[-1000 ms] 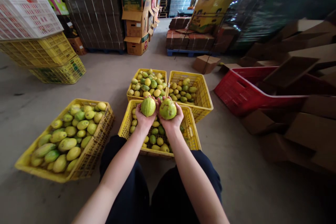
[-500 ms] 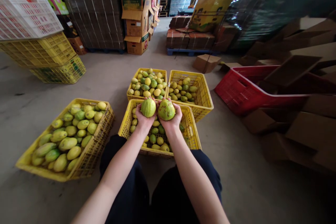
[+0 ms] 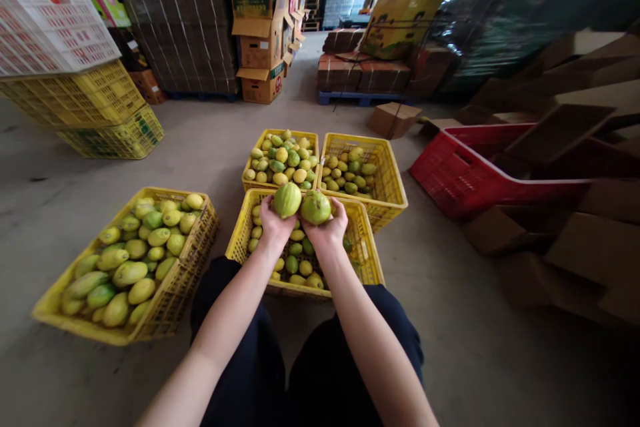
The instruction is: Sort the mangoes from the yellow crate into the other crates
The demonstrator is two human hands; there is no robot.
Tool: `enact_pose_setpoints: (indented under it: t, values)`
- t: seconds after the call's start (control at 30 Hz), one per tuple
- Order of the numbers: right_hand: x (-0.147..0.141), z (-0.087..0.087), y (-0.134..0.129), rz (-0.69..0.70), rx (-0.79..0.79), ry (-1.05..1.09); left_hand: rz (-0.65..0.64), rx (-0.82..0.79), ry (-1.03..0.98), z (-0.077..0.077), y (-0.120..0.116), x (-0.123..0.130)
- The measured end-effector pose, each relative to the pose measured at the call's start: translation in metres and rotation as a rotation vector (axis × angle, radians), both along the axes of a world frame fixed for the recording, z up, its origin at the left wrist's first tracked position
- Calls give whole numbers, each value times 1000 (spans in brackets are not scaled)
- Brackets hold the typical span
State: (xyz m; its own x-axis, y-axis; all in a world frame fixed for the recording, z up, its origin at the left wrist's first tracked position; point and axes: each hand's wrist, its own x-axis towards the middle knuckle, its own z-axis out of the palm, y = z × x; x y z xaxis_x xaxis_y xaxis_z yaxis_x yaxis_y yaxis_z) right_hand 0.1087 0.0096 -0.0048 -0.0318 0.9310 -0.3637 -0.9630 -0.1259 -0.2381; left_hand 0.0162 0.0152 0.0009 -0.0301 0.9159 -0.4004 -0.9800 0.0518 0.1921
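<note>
My left hand point(image 3: 274, 225) holds a ribbed green-yellow fruit point(image 3: 287, 199), with the fingers around its underside. Beside it, my right hand point(image 3: 327, 229) holds another green fruit point(image 3: 315, 207) with brownish marks. The two fruits are side by side, close together. Both hands are above a yellow crate point(image 3: 371, 253) holding several green and yellow fruits, partly hidden by my hands and forearms. Just behind stand two more yellow crates, the left one point(image 3: 246, 161) full of fruits and the right one point(image 3: 393, 173) with fewer.
A full yellow crate point(image 3: 200, 247) of fruits stands on the floor at left. Stacked crates point(image 3: 75, 93) are at the far left. On the right are a red crate point(image 3: 450, 177) and loose cardboard point(image 3: 590, 247). A small cardboard box point(image 3: 393, 120) lies behind the crates.
The left fruit has moved slightly right and up, and has turned in my hand. The right fruit has tilted, so its marked face shows differently.
</note>
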Motion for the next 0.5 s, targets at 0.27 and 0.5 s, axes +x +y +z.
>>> enact_pose_setpoints:
  t: [0.27,0.5]
  values:
    - [10,3,0,-40,56,-63,-157,194,76,5,0,7]
    - [10,-1,6,-86,96,-102,-179,230,61,5,-2,8]
